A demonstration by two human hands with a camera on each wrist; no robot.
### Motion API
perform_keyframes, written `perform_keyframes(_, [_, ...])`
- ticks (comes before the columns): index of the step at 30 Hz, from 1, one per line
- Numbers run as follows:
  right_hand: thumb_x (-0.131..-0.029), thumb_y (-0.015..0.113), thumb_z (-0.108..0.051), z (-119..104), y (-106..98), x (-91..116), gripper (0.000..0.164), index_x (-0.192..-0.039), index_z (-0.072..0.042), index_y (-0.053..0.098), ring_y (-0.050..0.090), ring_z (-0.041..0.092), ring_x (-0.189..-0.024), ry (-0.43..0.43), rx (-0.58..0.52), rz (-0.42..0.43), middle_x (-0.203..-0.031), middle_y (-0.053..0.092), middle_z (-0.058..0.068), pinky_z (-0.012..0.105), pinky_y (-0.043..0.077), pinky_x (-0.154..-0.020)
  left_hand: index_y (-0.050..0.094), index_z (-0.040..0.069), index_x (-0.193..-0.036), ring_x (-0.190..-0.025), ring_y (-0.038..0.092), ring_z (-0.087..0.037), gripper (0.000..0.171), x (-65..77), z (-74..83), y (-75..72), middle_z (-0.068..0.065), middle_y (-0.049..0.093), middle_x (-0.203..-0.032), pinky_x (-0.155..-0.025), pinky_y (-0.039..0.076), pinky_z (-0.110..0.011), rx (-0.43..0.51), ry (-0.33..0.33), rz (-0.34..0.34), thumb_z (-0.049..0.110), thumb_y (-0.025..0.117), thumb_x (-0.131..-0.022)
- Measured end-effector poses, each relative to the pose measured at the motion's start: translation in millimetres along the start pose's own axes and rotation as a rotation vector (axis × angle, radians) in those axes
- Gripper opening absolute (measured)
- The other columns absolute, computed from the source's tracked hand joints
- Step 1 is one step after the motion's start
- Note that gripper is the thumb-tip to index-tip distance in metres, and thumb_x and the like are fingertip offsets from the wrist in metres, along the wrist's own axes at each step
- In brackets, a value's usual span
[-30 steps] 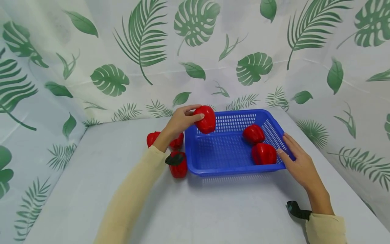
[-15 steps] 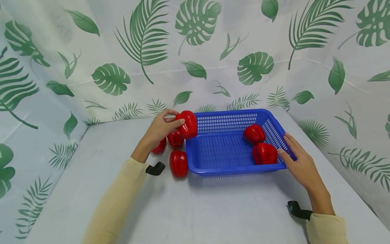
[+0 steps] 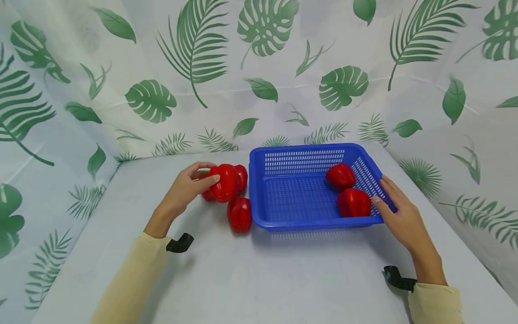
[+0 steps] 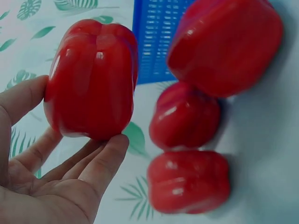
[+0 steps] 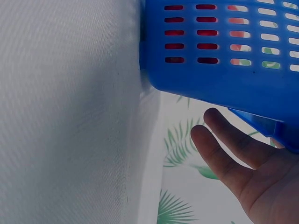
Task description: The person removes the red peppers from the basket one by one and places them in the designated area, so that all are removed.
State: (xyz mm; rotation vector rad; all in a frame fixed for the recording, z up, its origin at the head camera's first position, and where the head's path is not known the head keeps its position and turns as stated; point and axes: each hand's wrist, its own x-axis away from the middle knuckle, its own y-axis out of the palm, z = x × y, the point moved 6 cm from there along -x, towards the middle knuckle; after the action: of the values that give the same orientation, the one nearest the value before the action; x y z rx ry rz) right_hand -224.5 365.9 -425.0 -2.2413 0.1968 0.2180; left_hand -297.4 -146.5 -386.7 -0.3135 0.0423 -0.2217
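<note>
A red bell pepper (image 3: 225, 183) is pinched between the thumb and fingertips of my left hand (image 3: 184, 189), raised above the table left of the basket. In the left wrist view this pepper (image 4: 92, 81) is upright and glossy. Three more bell peppers lie below it: one near the basket's corner (image 3: 239, 215), one behind (image 3: 242, 176), and one mostly hidden by the hand (image 3: 207, 195). My right hand (image 3: 402, 220) holds the right rim of the blue basket (image 3: 315, 223), thumb over the rim and fingers outside. Two bell peppers (image 3: 341, 176) (image 3: 354, 203) lie in the basket's right side.
The white table (image 3: 291, 279) extends in front of the basket. A leaf-patterned cloth (image 3: 299, 81) hangs behind and at both sides. Dark straps sit at both wrists.
My left hand has moved left and downward with the bell pepper, from above the basket's left edge to over the loose peppers. My right hand has stayed at the basket's rim.
</note>
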Motion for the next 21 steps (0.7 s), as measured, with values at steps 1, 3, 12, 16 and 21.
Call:
perform_keyframes(1, [-0.113,0.050,-0.035,0,-1,0,0.070,-0.170,-0.007,0.022,0.018,0.056,-0.156,0.001,-0.001,0.001,-0.175,0.019,0.023,0.085,0.029,-0.105,0.056,0.008,-0.149,-0.143,0.046,-0.041,0.053,2.5,-1.1,-1.4,-0.020,0.052,-0.154,-0.109,0.049,-0.063,-0.003,0.008,-0.003,0.027,0.071,-0.103])
perform_keyframes(3, [-0.113,0.050,-0.035,1,-2,1,0.070,-0.170,-0.006,0.022,0.018,0.056,-0.156,0.002,-0.003,0.004,-0.175,0.019,0.023,0.085,0.029,-0.105,0.056,0.007,-0.149,-0.143,0.045,-0.042,0.053,6.9,-4.6,-4.3,-0.021,0.051,-0.154,-0.108,0.049,-0.064,-0.003,0.012,-0.008,0.027,0.071,-0.103])
perform_keyframes(12, [-0.113,0.051,-0.034,-1,-2,0,0.069,-0.170,-0.005,0.024,0.021,0.057,-0.155,-0.015,0.000,0.014,-0.174,0.021,0.024,0.085,0.032,-0.103,0.053,0.007,-0.150,-0.144,0.042,-0.045,0.055,26.2,-33.3,-16.8,-0.022,0.048,-0.155,-0.110,0.047,-0.065,-0.028,-0.067,-0.023,0.028,0.072,-0.103])
perform_keyframes(16, [-0.113,0.051,-0.034,-1,-1,-1,0.069,-0.170,-0.005,0.024,0.021,0.057,-0.155,-0.013,0.005,0.013,-0.174,0.021,0.024,0.085,0.032,-0.102,0.053,0.005,-0.148,-0.144,0.043,-0.046,0.053,30.7,-46.3,-15.5,-0.023,0.048,-0.155,-0.111,0.047,-0.064,-0.040,-0.106,-0.057,0.026,0.072,-0.103])
perform_keyframes(21, [-0.112,0.050,-0.035,-1,0,-1,0.070,-0.170,-0.005,0.023,0.020,0.056,-0.155,-0.007,0.004,0.006,-0.174,0.020,0.024,0.085,0.031,-0.103,0.054,0.005,-0.144,-0.142,0.046,-0.046,0.051,33.5,-59.3,-12.2,-0.021,0.051,-0.152,-0.111,0.048,-0.062,-0.081,-0.126,-0.084,0.027,0.074,-0.102])
